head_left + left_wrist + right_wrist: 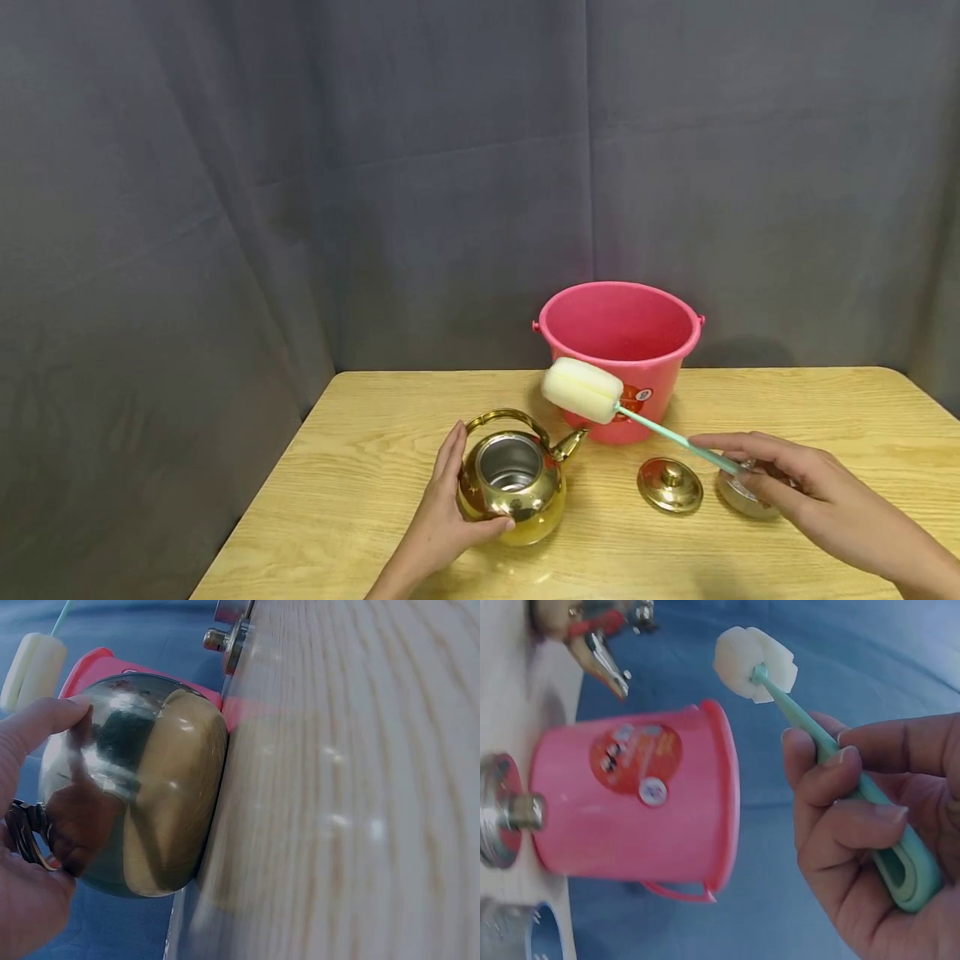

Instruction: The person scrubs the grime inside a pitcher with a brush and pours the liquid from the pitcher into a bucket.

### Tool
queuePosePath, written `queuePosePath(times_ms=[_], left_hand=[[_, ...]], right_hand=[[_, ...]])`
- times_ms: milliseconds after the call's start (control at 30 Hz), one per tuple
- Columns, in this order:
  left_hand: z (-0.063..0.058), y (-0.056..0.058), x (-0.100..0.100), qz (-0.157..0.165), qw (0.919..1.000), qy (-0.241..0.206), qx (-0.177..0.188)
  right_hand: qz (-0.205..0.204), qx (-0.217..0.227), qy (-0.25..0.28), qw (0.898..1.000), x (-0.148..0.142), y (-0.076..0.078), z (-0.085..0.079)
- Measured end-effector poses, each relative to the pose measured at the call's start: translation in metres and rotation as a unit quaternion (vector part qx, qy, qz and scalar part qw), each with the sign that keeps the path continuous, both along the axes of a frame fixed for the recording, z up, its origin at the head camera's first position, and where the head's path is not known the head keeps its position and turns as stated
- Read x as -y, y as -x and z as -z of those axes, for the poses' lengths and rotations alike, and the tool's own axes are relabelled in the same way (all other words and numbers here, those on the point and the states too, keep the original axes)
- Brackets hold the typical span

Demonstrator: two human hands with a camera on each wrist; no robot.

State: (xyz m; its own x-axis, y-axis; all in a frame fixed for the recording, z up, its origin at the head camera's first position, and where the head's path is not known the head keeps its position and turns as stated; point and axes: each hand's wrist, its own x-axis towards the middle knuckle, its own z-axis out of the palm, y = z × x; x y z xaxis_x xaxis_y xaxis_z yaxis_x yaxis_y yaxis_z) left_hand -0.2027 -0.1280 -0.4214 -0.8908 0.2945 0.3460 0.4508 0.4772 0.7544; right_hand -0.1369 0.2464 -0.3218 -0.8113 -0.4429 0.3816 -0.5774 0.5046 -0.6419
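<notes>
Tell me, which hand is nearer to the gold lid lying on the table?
The right hand. It holds the sponge brush just to the right of the gold lid, not touching it. The left hand grips the kettle, farther away on the lid's left.

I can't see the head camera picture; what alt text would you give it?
A person's left hand holds an open golden kettle on a wooden table, while the right hand grips a green-handled sponge brush raised above it. The kettle's lid lies beside it, before a pink bucket.
</notes>
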Motion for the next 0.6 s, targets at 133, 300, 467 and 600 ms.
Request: queuePosePath(times_ms=[133, 300, 467, 600], left_hand=[[0.001, 0.000, -0.001, 0.000, 1.0000, -0.002, 0.002], [0.002, 0.001, -0.002, 0.002, 1.0000, -0.006, 0.001], [0.001, 0.001, 0.000, 0.003, 1.0000, -0.008, -0.002], [0.001, 0.000, -0.001, 0.003, 0.9999, -0.010, 0.003]], right_hand=[[0.053, -0.015, -0.017, 0.998, -0.014, -0.004, -0.005], [0.102, -0.019, -0.011, 0.995, -0.030, -0.007, -0.010], [0.122, 0.003, 0.009, 0.992, -0.039, -0.006, -0.009], [0.155, 0.002, 0.030, 0.987, -0.046, -0.005, -0.006]])
